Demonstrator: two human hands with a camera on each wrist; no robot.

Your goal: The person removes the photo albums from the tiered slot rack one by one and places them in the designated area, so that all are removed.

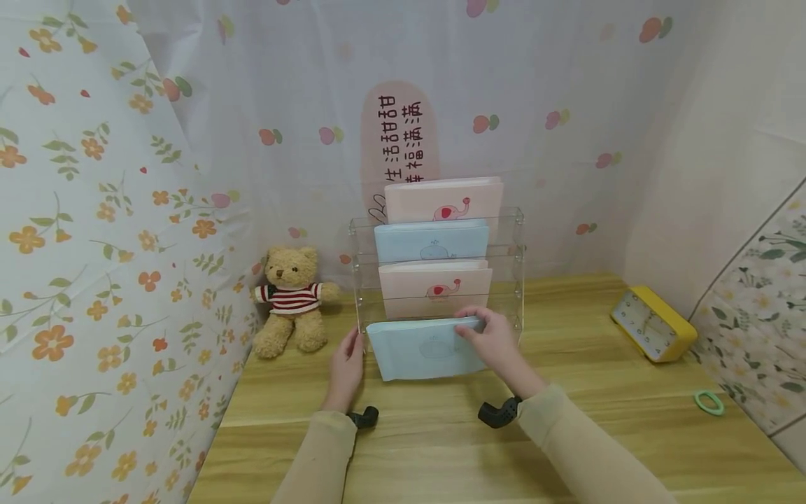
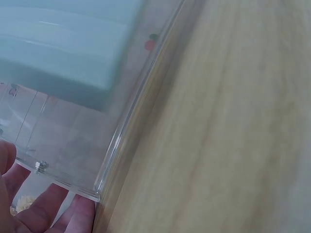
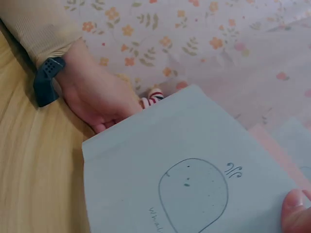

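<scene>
You're at a home desk corner, likely a child's room: wooden desktop [image 1: 441,448], floral curtains [image 1: 94,210] hung all around, a teddy bear [image 1: 292,299] at the back-left corner, a yellow alarm clock [image 1: 653,324] by the right edge.

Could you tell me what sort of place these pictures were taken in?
Probably a small staged desk corner, like a child's study nook. A wooden table is hemmed in by floral curtains, with a teddy bear, a yellow clock and a clear rack of pastel notebooks.
</scene>
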